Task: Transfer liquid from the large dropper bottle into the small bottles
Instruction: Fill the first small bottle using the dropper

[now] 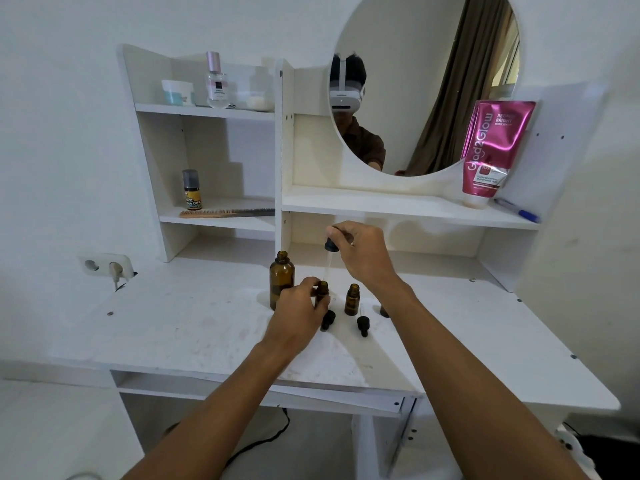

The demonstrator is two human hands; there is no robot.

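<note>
the small bottle [322, 292] stands on the desk [173, 323] beside the big bottle [282, 278], my left hand [300, 308] curled round it. my right hand [363, 252] pinches the dropper [331, 244] above its mouth; best to keep the tip centred and squeeze slowly.

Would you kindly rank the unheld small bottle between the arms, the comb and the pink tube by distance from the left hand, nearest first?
1. Small bottle, just right of the left hand.
2. Comb, on the lower left shelf, behind and to the left.
3. Pink tube, on the right shelf, far right.
</note>
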